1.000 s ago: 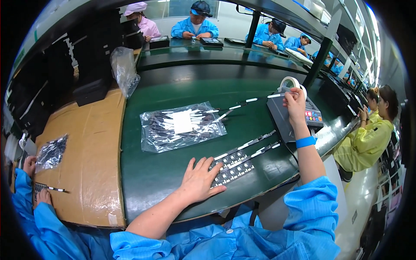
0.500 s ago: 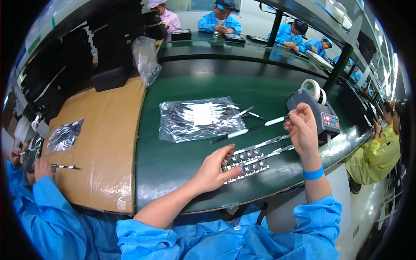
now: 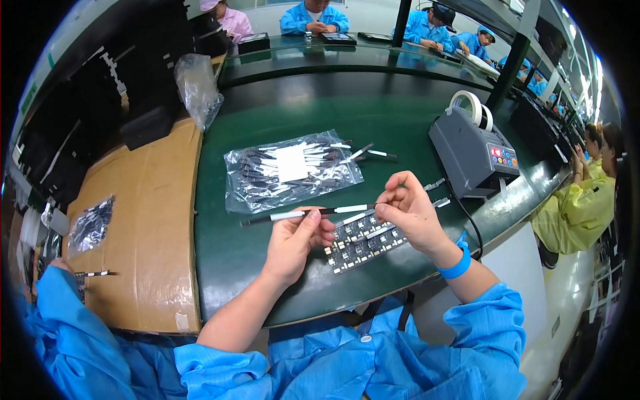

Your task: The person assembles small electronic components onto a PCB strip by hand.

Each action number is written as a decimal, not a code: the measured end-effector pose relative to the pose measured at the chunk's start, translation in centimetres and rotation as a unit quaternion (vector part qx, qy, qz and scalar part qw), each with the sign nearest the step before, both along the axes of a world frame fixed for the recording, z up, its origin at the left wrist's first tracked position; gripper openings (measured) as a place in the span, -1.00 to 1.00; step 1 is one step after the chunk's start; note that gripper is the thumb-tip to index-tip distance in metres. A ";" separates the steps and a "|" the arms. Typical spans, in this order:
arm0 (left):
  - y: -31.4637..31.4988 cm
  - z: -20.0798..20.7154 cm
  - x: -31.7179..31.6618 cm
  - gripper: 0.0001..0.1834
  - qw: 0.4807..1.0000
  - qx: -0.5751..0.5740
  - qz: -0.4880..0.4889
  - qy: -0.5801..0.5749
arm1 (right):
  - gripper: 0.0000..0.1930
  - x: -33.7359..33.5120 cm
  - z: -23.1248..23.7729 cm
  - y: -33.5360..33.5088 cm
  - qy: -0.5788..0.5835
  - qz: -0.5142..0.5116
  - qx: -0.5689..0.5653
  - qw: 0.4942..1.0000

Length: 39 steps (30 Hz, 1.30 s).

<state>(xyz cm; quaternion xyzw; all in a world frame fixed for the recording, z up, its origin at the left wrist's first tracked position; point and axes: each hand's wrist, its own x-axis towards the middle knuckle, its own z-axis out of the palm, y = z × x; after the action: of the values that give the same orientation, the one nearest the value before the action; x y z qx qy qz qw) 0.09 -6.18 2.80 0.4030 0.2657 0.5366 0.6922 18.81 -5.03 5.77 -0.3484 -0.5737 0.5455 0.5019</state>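
Observation:
A thin black-and-white strip, like a flat cable [image 3: 351, 209], is stretched nearly level between my two hands above the green table. My left hand [image 3: 293, 245] pinches it near its middle between thumb and fingers. At the strip's dark right end, the thumb and forefinger of my right hand [image 3: 412, 215] are closed on it. Under and between the hands lies a panel of small black circuit boards [image 3: 355, 255] with pale pads. Other strips [image 3: 381, 231] lie across the panel toward the right, partly hidden by my right hand.
Behind my hands lies a clear bag [image 3: 257, 175] of similar strips, some poking out. A grey tape dispenser [image 3: 470, 152] stands to the right, its black cable [image 3: 475, 230] running along the table. Brown cardboard [image 3: 143, 267] covers the left side, near a co-worker's blue sleeve [image 3: 77, 320].
My left hand has left the board panel and now grips the strip. My right hand has brought the strip leftward and nearer. The whole view has shifted slightly.

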 end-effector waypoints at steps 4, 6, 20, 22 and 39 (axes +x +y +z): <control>0.1 0.0 -0.1 -0.80 1.000 0.012 0.019 0.016 | -0.69 -0.5 0.1 -0.4 -0.153 0.063 -0.031 0.986; 0.1 0.0 0.0 -0.81 0.999 0.026 0.021 0.024 | -0.75 -1.2 -0.5 -0.8 -0.146 0.106 -0.016 0.983; 0.0 -0.9 0.3 -0.86 0.971 0.095 0.030 0.217 | -0.80 -3.5 -0.7 -1.4 -0.306 0.111 0.143 0.935; -0.1 -0.9 0.2 -0.87 0.955 0.116 0.025 0.270 | -0.79 -3.0 -0.3 -1.3 -0.376 0.072 0.269 0.884; 0.2 -0.4 -0.1 -0.65 0.963 0.031 -0.096 0.250 | -0.83 0.9 2.3 0.8 -0.348 0.166 0.131 0.914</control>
<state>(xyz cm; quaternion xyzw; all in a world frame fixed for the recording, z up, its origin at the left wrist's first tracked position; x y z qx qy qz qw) -0.02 -5.99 2.40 0.5690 0.3742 0.3577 0.6389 19.72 -4.25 8.12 -0.3471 -0.8277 0.3855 0.2142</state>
